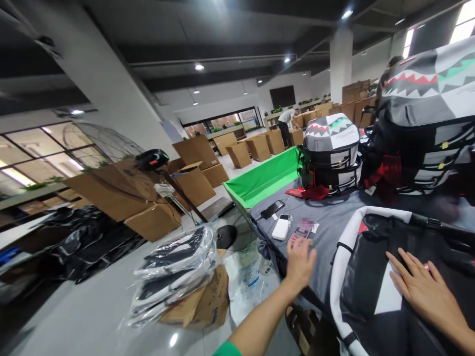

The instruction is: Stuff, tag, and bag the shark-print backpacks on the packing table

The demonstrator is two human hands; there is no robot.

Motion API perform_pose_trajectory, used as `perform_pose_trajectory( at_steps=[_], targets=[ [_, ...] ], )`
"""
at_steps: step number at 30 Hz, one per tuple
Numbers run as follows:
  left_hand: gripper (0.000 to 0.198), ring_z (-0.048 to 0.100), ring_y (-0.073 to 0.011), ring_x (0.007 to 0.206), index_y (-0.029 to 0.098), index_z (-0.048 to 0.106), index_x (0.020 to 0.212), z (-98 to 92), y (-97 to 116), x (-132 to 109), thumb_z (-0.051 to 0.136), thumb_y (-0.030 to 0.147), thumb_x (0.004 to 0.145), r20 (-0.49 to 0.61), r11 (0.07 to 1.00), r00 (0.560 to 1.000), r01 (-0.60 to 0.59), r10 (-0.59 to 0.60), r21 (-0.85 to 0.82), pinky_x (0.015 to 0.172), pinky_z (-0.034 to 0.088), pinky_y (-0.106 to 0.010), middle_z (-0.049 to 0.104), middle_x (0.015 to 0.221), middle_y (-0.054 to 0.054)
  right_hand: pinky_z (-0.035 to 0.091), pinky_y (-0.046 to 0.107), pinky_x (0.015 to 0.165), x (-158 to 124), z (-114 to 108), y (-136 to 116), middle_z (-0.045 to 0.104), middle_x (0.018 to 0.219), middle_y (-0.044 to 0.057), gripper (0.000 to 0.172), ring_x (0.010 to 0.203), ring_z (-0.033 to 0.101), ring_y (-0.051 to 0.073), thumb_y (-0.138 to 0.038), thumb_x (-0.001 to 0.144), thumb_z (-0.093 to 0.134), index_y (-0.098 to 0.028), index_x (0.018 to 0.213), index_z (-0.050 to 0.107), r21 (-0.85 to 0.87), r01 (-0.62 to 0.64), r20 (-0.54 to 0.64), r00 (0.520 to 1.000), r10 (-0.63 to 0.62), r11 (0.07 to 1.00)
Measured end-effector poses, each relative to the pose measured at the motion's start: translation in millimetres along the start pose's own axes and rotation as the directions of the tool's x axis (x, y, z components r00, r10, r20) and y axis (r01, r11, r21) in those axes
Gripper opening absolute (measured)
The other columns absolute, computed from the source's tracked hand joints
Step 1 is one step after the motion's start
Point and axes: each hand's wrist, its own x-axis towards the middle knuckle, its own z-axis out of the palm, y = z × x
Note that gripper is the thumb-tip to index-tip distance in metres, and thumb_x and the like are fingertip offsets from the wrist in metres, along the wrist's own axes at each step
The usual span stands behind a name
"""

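Observation:
My left hand (300, 263) reaches over the near edge of the table with its fingers apart. Its fingertips are at the lower end of a pinkish, partly blurred flat item (302, 230); whether they touch it I cannot tell. Beside that item lie a white power-bank-like device (282, 227) and a dark phone (272, 209). My right hand (419, 279) rests flat, fingers spread, on a black bag (365, 277) with a white panel and white padded edging. Part of the bag runs out of view at the lower right.
Patterned backpacks (332, 148) with red straps stand on the grey cloth (322, 222). A green-lined bin (267, 179) sits beyond. Plastic-wrapped bags (174, 267) are stacked on a carton (208, 301) at left. A person (286, 123) bends over cartons in the background.

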Motion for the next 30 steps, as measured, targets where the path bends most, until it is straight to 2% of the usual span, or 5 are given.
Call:
perform_pose_trajectory(
  at_steps=[7,13,19,25,30],
  targets=[
    [0.043,0.046,-0.0317,0.141,0.016,0.052,0.140,13.3,-62.3,45.2,0.045,0.017,0.098,0.027,0.987,0.999,0.035,-0.040,0.155,0.119,0.027,-0.064,0.067,0.132,-0.014,0.026,0.061,0.115,4.2,-7.1,-4.6,0.058,0.142,0.018,0.061,0.132,0.052,0.036,-0.044,0.092,0.027,-0.019,0.130,0.068,-0.044,0.019,0.008,1.000,-0.019,0.999],
    [0.042,0.043,-0.0279,0.142,0.020,0.054,0.138,42.6,33.5,89.5,0.055,0.029,0.098,0.077,0.963,0.968,-0.246,0.239,0.112,0.120,0.033,-0.053,0.066,0.134,-0.010,0.028,0.061,0.114,2.1,2.1,-1.3,0.058,0.141,0.020,0.061,0.131,0.053,0.037,-0.047,0.093,0.028,-0.019,0.130,0.068,-0.001,-0.002,-0.053,0.999,0.002,1.000],
    [0.058,0.032,-0.0267,0.150,0.026,0.037,0.155,113.0,151.1,74.2,0.037,0.055,0.104,0.239,0.764,0.725,-0.611,0.646,-0.208,0.120,0.032,-0.054,0.045,0.159,-0.005,0.040,0.058,0.109,7.7,-10.3,-1.2,0.069,0.119,0.016,0.042,0.117,0.062,0.031,-0.043,0.090,0.037,-0.022,0.103,0.072,0.444,-0.270,-0.028,0.949,0.315,0.854],
    [0.068,0.015,-0.0318,0.156,0.034,0.031,0.158,133.1,150.6,49.9,0.041,0.065,0.099,0.338,0.798,0.730,-0.588,0.594,-0.133,0.125,0.021,-0.059,0.030,0.166,-0.002,0.054,0.037,0.095,3.8,-55.9,13.6,0.069,0.117,0.010,0.041,0.108,0.066,0.021,-0.041,0.099,0.033,-0.021,0.119,0.063,0.482,-0.492,-0.068,0.804,0.591,0.725],
    [0.069,0.013,-0.0320,0.157,0.036,0.028,0.158,138.0,137.0,47.6,0.035,0.069,0.098,0.364,0.809,0.735,-0.580,0.572,-0.099,0.126,0.021,-0.059,0.025,0.168,0.001,0.050,0.036,0.093,-12.1,-94.7,99.6,0.070,0.108,0.008,0.027,0.103,0.065,0.023,-0.037,0.095,0.045,-0.023,0.103,0.068,0.352,-0.630,0.010,0.742,0.670,0.693]
  ],
)
